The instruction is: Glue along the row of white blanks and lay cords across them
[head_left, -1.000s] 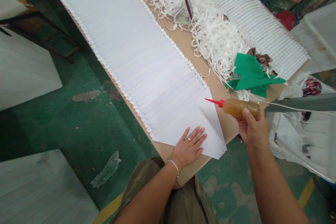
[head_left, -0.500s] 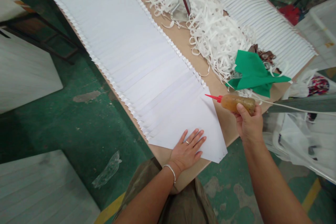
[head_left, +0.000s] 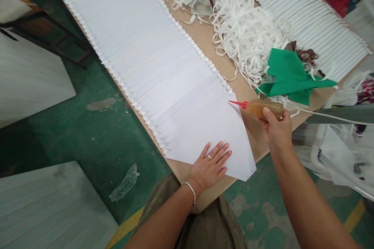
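At the bottom centre of the frame are my trousers [head_left: 210, 229], close to the table's [head_left: 213, 42] corner. Just above, my left hand [head_left: 209, 167] lies flat with fingers spread wide; it grips nothing, and rests on the lower part of the sheet [head_left: 224, 128]. This sheet is at the lower middle, the nearest one of a long overlapping row.

Right of centre, my right hand [head_left: 276, 126] is closed around the bottle [head_left: 261, 108], which has an amber content, perhaps glue. The bottle is almost horizontal, and its red nozzle [head_left: 238, 103] points left, over the sheet near its upper corner. Whether the tip touches the paper, I cannot tell.

What has changed is small: compared with one second ago, the nozzle is a little nearer to this upper corner, while my left hand has stayed almost in its place. I judge from this that the work is now at the sheet's far corner, with the paper kept steady.

Farther, the row [head_left: 140, 46] of paper runs to the upper left. Right of it are a green cloth [head_left: 288, 74] and the heap of white strips [head_left: 242, 35]; a second row [head_left: 312, 11] lies at the upper right.
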`<state>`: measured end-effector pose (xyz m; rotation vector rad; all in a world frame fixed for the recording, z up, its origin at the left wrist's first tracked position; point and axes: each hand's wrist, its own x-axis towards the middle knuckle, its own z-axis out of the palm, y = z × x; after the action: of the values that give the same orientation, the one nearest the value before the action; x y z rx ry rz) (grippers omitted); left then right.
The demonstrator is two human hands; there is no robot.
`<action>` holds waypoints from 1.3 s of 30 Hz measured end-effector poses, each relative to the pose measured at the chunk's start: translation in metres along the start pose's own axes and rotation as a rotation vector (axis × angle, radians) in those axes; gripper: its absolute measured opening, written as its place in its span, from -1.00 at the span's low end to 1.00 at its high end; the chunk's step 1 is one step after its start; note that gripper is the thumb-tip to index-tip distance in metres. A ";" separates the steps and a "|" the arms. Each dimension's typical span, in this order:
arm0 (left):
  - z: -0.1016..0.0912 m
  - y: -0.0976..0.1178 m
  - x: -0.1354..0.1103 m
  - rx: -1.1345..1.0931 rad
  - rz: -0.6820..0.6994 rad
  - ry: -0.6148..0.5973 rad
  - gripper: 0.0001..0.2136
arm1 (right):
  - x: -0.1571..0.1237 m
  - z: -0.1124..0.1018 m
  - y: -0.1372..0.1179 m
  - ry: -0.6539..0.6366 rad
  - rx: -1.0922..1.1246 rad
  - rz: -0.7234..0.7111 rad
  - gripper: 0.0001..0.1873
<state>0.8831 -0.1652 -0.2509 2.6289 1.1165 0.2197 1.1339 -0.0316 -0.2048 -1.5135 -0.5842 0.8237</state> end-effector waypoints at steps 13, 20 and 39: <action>-0.001 0.000 0.001 -0.011 -0.002 -0.016 -0.46 | 0.003 0.003 0.004 0.002 -0.052 -0.090 -0.33; -0.001 0.000 0.001 -0.017 -0.002 -0.025 -0.44 | 0.001 0.001 0.008 -0.014 -0.076 -0.084 -0.31; 0.000 0.002 0.000 -0.035 0.003 -0.030 -0.45 | -0.069 -0.004 0.023 -0.097 -0.176 -0.071 -0.24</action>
<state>0.8843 -0.1663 -0.2504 2.5950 1.0890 0.1977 1.0915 -0.0902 -0.2167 -1.6088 -0.7956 0.8113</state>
